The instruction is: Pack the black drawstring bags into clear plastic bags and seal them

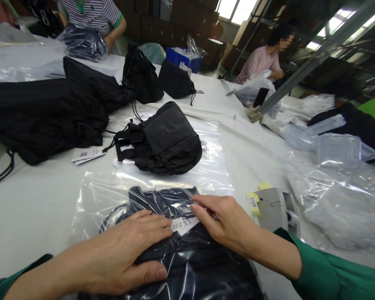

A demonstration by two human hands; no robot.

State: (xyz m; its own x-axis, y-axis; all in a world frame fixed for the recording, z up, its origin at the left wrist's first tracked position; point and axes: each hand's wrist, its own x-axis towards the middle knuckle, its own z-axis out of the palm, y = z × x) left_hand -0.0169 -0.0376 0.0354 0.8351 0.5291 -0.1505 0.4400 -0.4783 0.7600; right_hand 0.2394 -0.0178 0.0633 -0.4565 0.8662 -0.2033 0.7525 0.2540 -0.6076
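In front of me a dark backpack lies flat inside a clear plastic bag. White hang tags show through the plastic near its top. My left hand rests on the bag with its fingers stretched out, left of the tags. On the right, my right hand touches the plastic by the tags, its fingers extended and slightly bent, with thumb and forefinger apart. Just beyond, a small black bag with straps and a drawstring lies on another clear plastic bag.
Black drawstring bags lie at the left and further back. At the right stand a grey label dispenser, clear plastic packaging and a metal post. A person in stripes and one in pink are across the table.
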